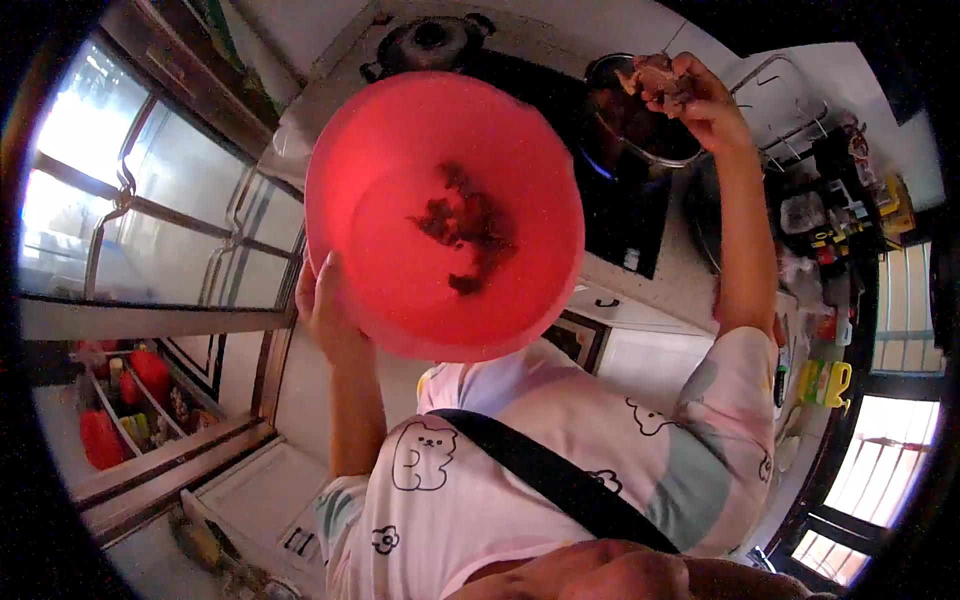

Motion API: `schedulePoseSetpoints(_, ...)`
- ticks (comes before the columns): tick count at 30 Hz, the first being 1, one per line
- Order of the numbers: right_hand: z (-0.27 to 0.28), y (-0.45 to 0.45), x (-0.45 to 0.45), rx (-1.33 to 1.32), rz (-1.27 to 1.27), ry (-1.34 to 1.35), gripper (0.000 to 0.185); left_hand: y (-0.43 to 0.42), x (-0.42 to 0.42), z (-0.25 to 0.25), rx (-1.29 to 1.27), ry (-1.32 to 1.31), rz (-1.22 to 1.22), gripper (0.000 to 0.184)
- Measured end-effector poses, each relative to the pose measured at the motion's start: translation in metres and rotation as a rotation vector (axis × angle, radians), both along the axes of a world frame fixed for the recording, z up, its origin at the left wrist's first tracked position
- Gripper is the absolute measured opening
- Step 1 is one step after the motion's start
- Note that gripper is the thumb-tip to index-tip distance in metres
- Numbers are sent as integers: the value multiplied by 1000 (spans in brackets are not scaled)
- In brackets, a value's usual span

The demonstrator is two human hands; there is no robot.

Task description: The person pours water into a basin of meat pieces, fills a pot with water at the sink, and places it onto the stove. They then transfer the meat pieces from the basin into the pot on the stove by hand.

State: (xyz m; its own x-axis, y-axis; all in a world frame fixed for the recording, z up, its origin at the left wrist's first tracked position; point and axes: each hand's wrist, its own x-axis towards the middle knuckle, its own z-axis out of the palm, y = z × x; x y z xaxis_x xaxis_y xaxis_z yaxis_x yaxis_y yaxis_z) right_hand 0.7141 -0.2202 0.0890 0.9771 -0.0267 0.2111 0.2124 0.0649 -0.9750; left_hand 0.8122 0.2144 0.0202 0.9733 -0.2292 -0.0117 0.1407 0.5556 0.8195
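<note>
My left hand (pixel 327 312) grips the rim of a large red basin (pixel 375 170) at its lower left, thumb on the inner side and fingers mostly hidden behind. Several dark reddish pieces of meat (pixel 465 220) lie in the basin, which is tilted toward me. High on the right, my right hand (pixel 712 108) is closed around a chunk of raw-looking meat (pixel 660 82). It is held above a dark pan (pixel 640 135) on the stove, and a blue flame shows at the burner below the pan.
A lidded pot (pixel 430 42) stands at the back of the black stove (pixel 640 225). A wire rack (pixel 795 125) is right of the pan, with bottles and packets along that counter. A yellow jug (pixel 825 384) stands farther right. Glass-paned windows or doors (pixel 180 165) are at left.
</note>
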Motion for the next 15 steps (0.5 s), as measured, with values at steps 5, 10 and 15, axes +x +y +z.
schedulePoseSetpoints(5, -26, 101, 5, 212, -26, 69, 44, -6, 10, -4, -57, -45, -45, 19)
schedulePoseSetpoints(10, -114, 153, 22, -248, 106, 579, 41, -5, 1, -2, 1, 22, -4, 20)
schedulePoseSetpoints(15, -145, 165, 33, -511, 124, 868, 37, -4, 5, -13, -56, 63, -3, 20)
